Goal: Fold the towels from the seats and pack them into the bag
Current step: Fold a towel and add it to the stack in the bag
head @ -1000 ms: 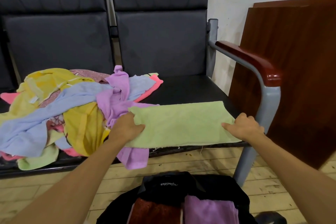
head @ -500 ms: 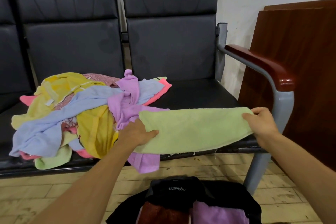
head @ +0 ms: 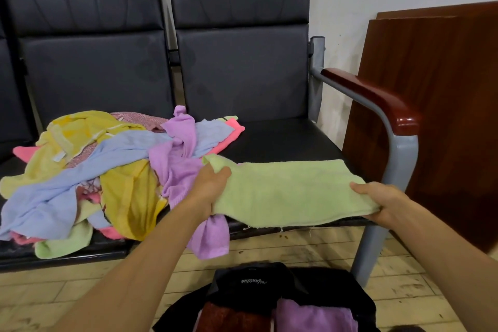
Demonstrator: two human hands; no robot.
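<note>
A light green towel (head: 285, 191), folded into a long strip, is stretched over the front of the right black seat (head: 283, 140). My left hand (head: 208, 188) grips its left end and my right hand (head: 382, 203) grips its right end. A heap of unfolded towels (head: 89, 170) in yellow, blue, purple, pink and green covers the left seat. On the floor below stands an open black bag (head: 269, 283) holding a purple towel (head: 312, 315) and a dark red towel (head: 229, 318).
The seat's grey metal armrest with a red-brown wooden top (head: 377, 100) rises right beside my right hand. Brown wooden boards (head: 442, 105) lean on the wall at the right. A purple towel (head: 207, 237) hangs off the seat's front edge. Yellowish floorboards (head: 80, 288) lie below.
The green towel has come up off the seat, held taut between both hands, with its right end pulled toward me. The camera has tilted up, showing more of the seat backs.
</note>
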